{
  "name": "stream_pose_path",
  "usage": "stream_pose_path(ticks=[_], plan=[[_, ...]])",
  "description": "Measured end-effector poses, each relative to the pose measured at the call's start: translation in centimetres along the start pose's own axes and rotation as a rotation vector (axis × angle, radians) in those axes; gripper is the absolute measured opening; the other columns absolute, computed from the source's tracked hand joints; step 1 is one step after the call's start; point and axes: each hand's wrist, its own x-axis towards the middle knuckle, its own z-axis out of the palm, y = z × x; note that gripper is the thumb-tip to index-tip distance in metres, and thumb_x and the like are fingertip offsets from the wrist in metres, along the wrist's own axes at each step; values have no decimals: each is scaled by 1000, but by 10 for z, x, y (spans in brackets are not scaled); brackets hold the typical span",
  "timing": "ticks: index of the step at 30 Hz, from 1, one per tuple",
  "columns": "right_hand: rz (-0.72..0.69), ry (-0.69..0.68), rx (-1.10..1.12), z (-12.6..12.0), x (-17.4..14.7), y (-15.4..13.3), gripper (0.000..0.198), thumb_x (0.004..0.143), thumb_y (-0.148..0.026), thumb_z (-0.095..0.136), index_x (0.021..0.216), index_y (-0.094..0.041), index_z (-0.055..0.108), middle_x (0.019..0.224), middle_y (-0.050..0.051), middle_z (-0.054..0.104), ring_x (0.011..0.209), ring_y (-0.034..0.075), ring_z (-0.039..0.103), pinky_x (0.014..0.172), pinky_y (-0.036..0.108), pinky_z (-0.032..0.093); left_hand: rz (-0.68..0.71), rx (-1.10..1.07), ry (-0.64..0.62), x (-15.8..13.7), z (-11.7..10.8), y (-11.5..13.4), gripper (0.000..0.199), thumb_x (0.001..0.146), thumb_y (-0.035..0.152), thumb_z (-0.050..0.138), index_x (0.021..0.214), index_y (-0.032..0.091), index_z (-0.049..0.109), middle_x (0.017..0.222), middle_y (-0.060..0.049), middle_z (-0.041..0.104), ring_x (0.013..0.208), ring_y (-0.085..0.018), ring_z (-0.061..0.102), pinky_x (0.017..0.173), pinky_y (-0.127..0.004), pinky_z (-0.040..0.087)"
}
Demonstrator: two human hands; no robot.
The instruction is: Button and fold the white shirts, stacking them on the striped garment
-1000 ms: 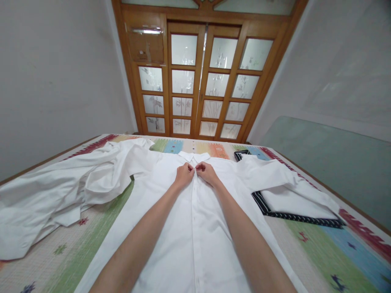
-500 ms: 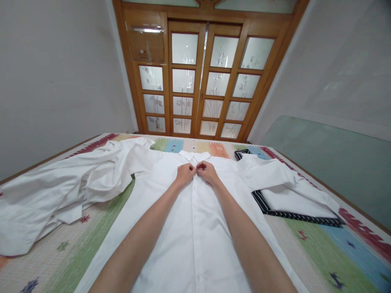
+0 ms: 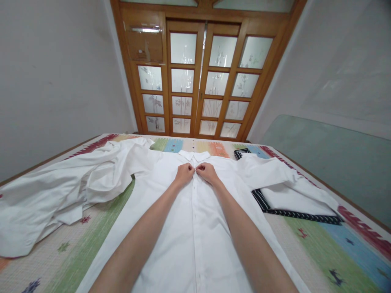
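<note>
A white shirt [image 3: 171, 228] lies spread out, front side up, its collar [image 3: 200, 156] at the far end and its button strip running down the middle toward me. Just below the collar, my left hand [image 3: 185, 174] pinches the left side of the strip. Opposite it, my right hand [image 3: 207, 172] has thumb and finger pinched on the right side. The fingertips of both hands nearly meet there. Any button between them is too small to make out.
Crumpled white cloth [image 3: 61, 183] lies at the left. On the right, folded white clothing with black striped trim [image 3: 293, 215] sits partly under the sleeve. A patterned, colourful bedspread [image 3: 332, 244] lies beneath. A pale green headboard-like panel [image 3: 330, 162] stands right; wooden glazed doors [image 3: 198, 69] are beyond.
Both hands stay at the same spot below the collar, with only slight finger movement. The shirt has not visibly moved.
</note>
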Motion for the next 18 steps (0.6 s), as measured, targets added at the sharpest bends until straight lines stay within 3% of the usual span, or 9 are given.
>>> stream_pose_path(ticks=[18], plan=[[-68, -52, 89, -3, -2, 7, 9, 70, -19, 66, 73, -15, 73, 71, 4, 71, 65, 15, 60, 65, 25, 46, 26, -39, 5, -1, -2, -1, 14, 79, 16, 55, 70, 15, 66, 71, -3, 69, 68, -14, 59, 69, -26, 45]])
